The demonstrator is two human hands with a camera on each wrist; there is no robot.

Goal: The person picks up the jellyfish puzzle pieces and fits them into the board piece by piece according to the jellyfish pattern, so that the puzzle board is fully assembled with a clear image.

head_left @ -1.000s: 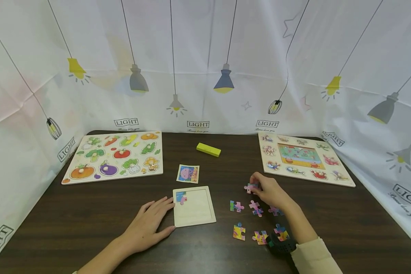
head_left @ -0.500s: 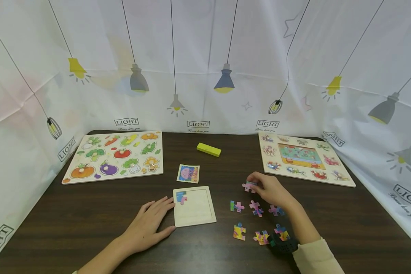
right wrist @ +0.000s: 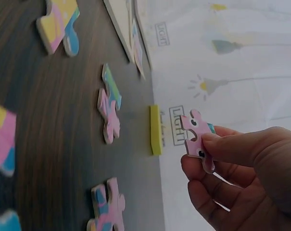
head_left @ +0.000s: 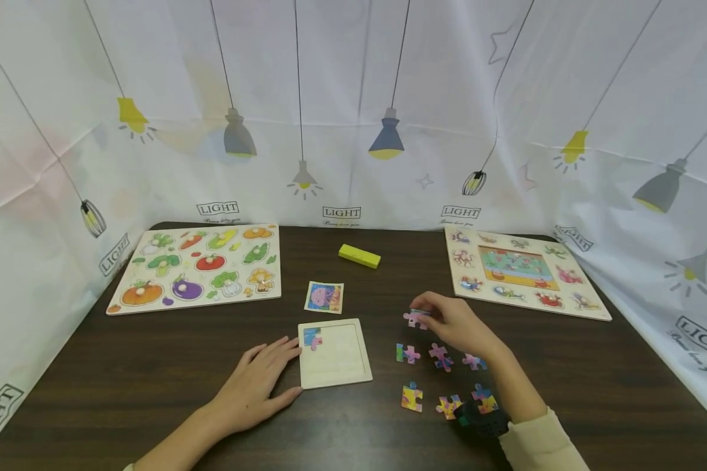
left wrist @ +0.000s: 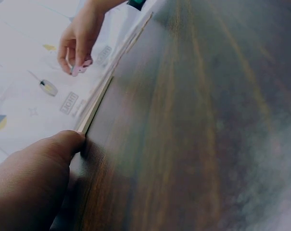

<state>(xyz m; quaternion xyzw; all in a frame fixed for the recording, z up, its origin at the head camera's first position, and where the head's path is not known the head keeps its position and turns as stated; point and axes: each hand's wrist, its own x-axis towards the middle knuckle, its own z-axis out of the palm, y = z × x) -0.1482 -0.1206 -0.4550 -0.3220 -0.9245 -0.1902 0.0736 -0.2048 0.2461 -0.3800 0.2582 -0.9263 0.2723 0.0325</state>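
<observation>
Between thumb and fingers my right hand [head_left: 456, 322] pinches a pink puzzle piece [right wrist: 199, 134] printed with dark eyes; in the right wrist view it is raised off the table. My left hand [head_left: 255, 386] lies flat with fingers spread, its fingertips and thumb touching the left edge of the square wooden puzzle tray [head_left: 336, 376]. One blue and pink piece [head_left: 313, 337] sits in the tray's upper left corner. Right of the tray are several loose pieces, among them a green and pink piece [head_left: 408, 354], a pink and blue piece [head_left: 440, 357] and a yellow piece [head_left: 412, 397].
A small picture card [head_left: 324, 297] lies behind the tray, with a yellow block [head_left: 359, 256] farther back. A vegetable board [head_left: 200, 268] stands back left and a sea-animal board [head_left: 521, 271] back right. A lamp-printed curtain [head_left: 342, 98] encloses the table [head_left: 153, 366].
My right hand has moved left toward the tray, carrying the pink puzzle piece. The left hand has stayed in place against the tray.
</observation>
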